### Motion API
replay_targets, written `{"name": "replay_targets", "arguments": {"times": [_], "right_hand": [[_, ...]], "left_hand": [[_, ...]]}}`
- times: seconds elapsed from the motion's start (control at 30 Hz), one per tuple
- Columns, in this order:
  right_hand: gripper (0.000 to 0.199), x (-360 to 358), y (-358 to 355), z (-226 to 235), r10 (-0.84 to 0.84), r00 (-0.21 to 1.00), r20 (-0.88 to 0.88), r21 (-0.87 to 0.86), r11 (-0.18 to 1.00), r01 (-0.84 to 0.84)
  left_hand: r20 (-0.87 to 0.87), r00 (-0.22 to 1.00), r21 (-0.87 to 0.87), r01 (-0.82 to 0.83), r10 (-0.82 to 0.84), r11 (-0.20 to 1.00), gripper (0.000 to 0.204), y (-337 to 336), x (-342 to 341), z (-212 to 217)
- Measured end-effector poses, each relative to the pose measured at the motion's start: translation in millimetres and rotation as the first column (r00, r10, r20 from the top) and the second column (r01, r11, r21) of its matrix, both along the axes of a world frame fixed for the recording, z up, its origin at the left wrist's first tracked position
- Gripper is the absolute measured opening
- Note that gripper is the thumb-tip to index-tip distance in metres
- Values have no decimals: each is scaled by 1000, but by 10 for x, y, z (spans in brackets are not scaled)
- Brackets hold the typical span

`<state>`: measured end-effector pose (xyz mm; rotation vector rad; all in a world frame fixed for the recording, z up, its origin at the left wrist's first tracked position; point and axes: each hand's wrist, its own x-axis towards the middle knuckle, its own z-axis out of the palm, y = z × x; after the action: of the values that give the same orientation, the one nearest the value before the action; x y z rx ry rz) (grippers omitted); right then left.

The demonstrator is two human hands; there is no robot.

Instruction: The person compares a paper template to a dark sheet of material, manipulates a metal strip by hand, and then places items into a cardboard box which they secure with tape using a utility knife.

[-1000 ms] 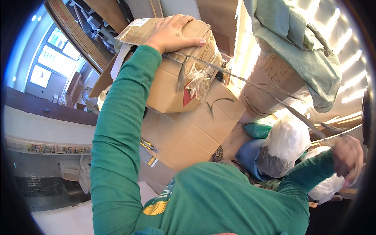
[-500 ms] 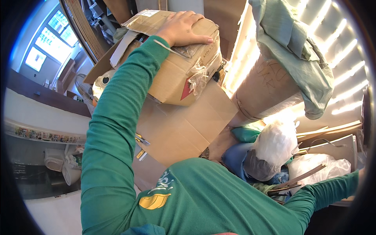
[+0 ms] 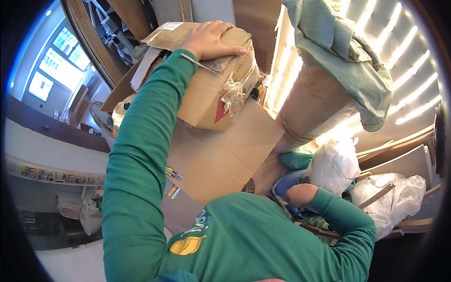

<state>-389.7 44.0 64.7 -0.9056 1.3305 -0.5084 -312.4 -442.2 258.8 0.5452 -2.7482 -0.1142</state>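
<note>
My left hand (image 3: 212,41) lies across the top of a taped cardboard box (image 3: 202,98), its thumb spread away from the fingers. Torn clear tape (image 3: 232,98) clings to the front of the box. Low on the right side, my right hand (image 3: 301,194) is curled closed beside a blue bag or cloth (image 3: 284,182). Its fingertips are turned away, so what they hold, if anything, is hidden. Under the box a flat cardboard sheet (image 3: 225,155) spreads toward me. Two yellow-handled utility knives, one upper (image 3: 174,173) and one lower (image 3: 174,191), lie by its left edge.
A tall wrapped roll (image 3: 314,98) with a grey-green cloth (image 3: 350,61) over it stands at right. White plastic bags, one nearer the roll (image 3: 333,164) and one farther right (image 3: 392,202), sit among scrap boards (image 3: 399,160). A fan (image 3: 100,115) stands behind at left.
My right hand has swung in from the far right edge to the blue bag or cloth, its elbow now bent. The left hand stays on the box. The view has shifted slightly.
</note>
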Motion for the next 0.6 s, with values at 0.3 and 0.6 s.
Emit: {"name": "replay_targets", "arguments": {"times": [0.3, 0.6], "right_hand": [[21, 544, -1220, 1176, 317, 816, -484, -544, 621, -564], [31, 1223, -2261, 1402, 573, 765, 294, -895, 445, 10]], "left_hand": [[59, 998, 57, 26, -30, 998, 89, 287, 71, 263], [21, 999, 32, 32, -33, 999, 92, 173, 163, 197]]}}
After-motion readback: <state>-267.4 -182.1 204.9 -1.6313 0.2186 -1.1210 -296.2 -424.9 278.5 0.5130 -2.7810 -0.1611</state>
